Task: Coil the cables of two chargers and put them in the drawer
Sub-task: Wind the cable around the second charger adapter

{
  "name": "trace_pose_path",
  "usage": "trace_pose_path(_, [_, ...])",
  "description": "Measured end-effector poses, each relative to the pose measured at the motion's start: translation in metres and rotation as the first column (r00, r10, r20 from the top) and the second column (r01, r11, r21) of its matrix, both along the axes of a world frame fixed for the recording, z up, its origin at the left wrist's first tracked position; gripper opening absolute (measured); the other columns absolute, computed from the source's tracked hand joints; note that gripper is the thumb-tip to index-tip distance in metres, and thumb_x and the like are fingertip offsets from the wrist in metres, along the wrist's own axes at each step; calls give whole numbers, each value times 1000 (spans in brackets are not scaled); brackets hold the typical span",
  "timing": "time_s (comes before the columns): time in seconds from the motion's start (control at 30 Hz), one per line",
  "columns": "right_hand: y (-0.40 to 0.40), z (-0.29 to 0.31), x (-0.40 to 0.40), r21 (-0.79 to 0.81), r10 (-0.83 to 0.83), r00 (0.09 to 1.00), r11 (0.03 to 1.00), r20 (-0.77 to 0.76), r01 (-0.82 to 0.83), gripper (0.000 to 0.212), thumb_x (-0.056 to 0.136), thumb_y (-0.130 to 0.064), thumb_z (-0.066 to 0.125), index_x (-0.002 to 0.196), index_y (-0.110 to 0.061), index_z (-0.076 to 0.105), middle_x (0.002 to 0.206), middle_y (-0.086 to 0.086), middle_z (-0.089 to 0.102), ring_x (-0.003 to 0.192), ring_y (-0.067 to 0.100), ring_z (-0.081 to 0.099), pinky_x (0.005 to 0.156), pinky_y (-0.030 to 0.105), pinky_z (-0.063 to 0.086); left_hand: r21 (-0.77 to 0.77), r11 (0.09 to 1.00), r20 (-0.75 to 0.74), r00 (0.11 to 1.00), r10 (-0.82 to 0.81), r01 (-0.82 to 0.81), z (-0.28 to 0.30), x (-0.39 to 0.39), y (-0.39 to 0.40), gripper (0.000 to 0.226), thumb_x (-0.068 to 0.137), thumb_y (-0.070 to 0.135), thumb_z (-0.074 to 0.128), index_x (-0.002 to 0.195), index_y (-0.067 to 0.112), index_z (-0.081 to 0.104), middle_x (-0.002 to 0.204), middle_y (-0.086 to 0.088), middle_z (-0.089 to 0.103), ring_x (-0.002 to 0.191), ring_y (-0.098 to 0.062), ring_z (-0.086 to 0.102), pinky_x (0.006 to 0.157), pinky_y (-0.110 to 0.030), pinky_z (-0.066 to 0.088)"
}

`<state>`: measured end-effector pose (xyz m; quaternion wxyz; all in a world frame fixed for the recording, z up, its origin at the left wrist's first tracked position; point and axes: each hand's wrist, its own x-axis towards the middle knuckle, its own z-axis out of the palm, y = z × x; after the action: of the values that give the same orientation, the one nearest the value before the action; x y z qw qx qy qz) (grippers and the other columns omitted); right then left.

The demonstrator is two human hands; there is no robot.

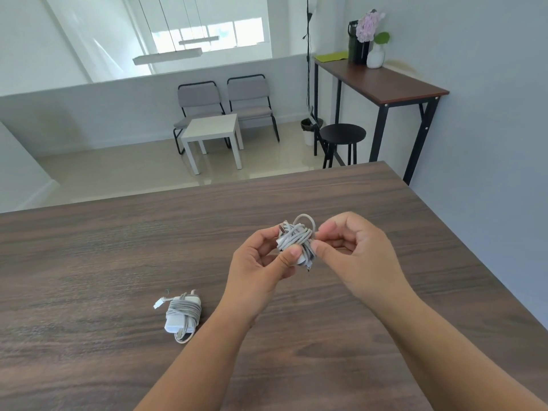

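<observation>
Two bare hands raised above the dark wood-grain desk (118, 250), meeting around one charger (295, 243) held in the air over the middle of the desk

Left hand (261, 268) palm up, thumb pressed over the near side of the cable turns, fingers curled behind: grip grasping the charger

Right hand (353, 250) just beside it, thumb and forefinger pinched on the cable at the bundle's right edge: grip clenched on a strand of the same charger

Grey cable wound in many crossing turns around the white body, one small loop (305, 222) standing up at the top, a short dark tip hanging below

Second charger (182, 314) lying flat on the desk, well to the left of the left forearm, touched by neither hand; cable wrapped across its white block, white connector end (157, 304) poking out to the left, a loop protruding at the near end

Beyond the desk: white side table (213, 129), two grey chairs (225, 99) against a low wall, black stool (342, 133), tall table (382, 81) with a vase of flowers (373, 40)

No drawer in view
</observation>
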<state>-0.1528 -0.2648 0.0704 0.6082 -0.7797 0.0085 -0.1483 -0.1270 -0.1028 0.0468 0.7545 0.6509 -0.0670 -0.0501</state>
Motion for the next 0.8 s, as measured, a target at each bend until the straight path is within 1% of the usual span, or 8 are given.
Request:
trace_pose_path(0.13, [1, 0, -1, -43, 46, 999, 998, -25, -47, 21, 74, -9, 80, 93, -17, 74, 88, -8, 75, 81, 3, 71, 78, 23, 58, 15, 1000, -30, 999, 12, -11, 4, -1, 0, 50, 71, 20, 76, 119, 12, 65, 108, -4, 75, 85, -12, 73, 71, -28, 59])
trace_pose_path(0.27, [4, -2, -2, -71, 33, 999, 997, -13, -33, 26, 74, -10, 81, 99, -15, 76, 92, -7, 75, 81, 0, 71, 79, 19, 57, 71, 997, -15, 999, 31, -30, 8, -2, 1, 30, 82, 7, 74, 110, 17, 71, 95, -1, 78, 81, -10, 73, 69, -24, 57])
trace_pose_path(0.4, [4, -4, -2, -146, 16, 999, 989, 30, -11, 24, 75, -12, 80, 99, -16, 77, 92, -8, 75, 82, -4, 69, 79, 15, 55, 73, 997, 12, 1000, 16, -17, 14, -6, 1, 33, 79, 2, 76, 108, 17, 71, 92, 0, 78, 80, -10, 73, 67, -19, 54])
trace_pose_path(0.5, [9, -7, -3, -117, 2, 999, 993, 52, 5, 21, 74, -9, 81, 93, -16, 76, 87, -9, 75, 78, -2, 70, 76, 17, 56, 78, 996, 29, 999, 41, -43, 16, -7, 0, 35, 76, 1, 79, 105, 18, 72, 89, 0, 78, 77, -10, 73, 66, -18, 54])
trace_pose_path(0.6, [12, -8, -5, -114, -23, 996, 993, 87, 33, 22, 73, -6, 80, 89, -16, 70, 84, -8, 74, 75, -1, 69, 71, 14, 55, 119, 990, 73, 995, 68, -76, 17, -8, -2, 37, 74, -5, 79, 98, 23, 74, 87, 0, 78, 74, -13, 73, 66, -21, 56])
trace_pose_path(0.67, [13, -8, -6, -125, -20, 994, 992, 106, 33, 27, 72, -8, 80, 86, -19, 59, 84, -5, 72, 73, 1, 69, 68, 14, 55, 142, 985, 102, 991, 82, -96, 17, -8, -3, 35, 74, -7, 78, 90, 25, 76, 87, -2, 78, 75, -16, 72, 72, -29, 59])
trace_pose_path(0.73, [14, -8, -8, -178, -20, 990, 983, 140, 45, 35, 72, -10, 79, 85, -21, 49, 84, -5, 71, 74, 2, 69, 67, 17, 56, 155, 983, 121, 989, 82, -100, 16, -8, -4, 37, 74, -6, 76, 88, 27, 77, 88, -1, 78, 76, -15, 71, 77, -34, 58])
trace_pose_path(0.8, [15, -10, -9, -239, -25, 985, 969, 170, 66, 38, 72, -10, 78, 85, -21, 44, 81, -7, 69, 73, 1, 68, 67, 20, 56, 170, 980, 132, 988, 79, -101, 17, -9, -5, 39, 73, -6, 74, 89, 29, 77, 86, 1, 78, 74, -11, 68, 75, -32, 56])
